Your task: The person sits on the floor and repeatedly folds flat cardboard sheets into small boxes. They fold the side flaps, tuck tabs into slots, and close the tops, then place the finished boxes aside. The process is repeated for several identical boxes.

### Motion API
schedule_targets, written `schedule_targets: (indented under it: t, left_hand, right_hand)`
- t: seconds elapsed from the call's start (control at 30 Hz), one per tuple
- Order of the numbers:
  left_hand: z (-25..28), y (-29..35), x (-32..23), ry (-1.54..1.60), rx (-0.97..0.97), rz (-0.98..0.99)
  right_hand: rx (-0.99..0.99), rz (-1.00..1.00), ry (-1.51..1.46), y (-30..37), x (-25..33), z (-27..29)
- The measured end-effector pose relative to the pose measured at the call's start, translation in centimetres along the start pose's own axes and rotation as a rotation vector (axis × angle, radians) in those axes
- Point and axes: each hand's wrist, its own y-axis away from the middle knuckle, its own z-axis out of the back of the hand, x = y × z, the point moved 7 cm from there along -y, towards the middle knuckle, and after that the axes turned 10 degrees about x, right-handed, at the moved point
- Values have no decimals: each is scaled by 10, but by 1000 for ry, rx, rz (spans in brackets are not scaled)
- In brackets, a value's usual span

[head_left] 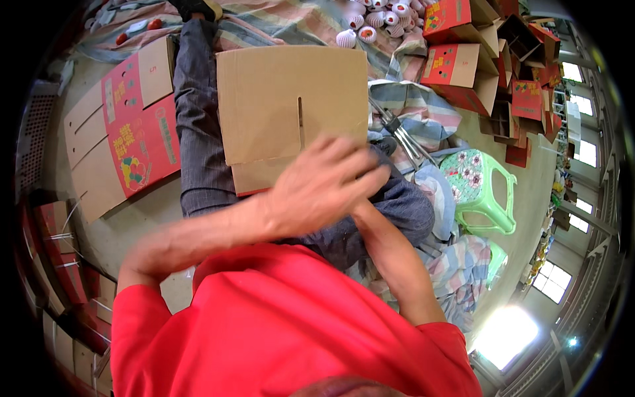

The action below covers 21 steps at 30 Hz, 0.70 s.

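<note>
A brown cardboard box stands between my legs, its top flaps lying flat, with a narrow slot down the middle and a red edge showing low at the front. My left arm reaches across my body. My left hand is at the near right part of the box top, its fingers smeared by motion. It crosses over the end of my right forearm and covers my right hand, so what that hand holds cannot be seen. Whether my left hand touches the box is unclear.
Flattened red-and-brown cartons lie at left. Open cartons are piled at far right, near fruit in foam nets. A green plastic stool stands right, beside metal rods on a striped sheet. Strapped cartons sit lower left.
</note>
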Motion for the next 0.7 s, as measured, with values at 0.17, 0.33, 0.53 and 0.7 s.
schedule_targets:
  t: [0.17, 0.33, 0.53, 0.7]
  left_hand:
    - [-52, -65, 83, -444, 317, -273]
    - [-69, -78, 123, -639, 688, -283]
    - [-73, -74, 141, -731, 599, -209]
    - [-79, -70, 143, -724, 559, -247]
  right_hand:
    - [154, 110, -10, -10, 9, -4]
    - [8, -37, -122, -13, 13, 5]
    - [9, -51, -65, -12, 2, -1]
    - [0, 13, -105, -19, 11, 3]
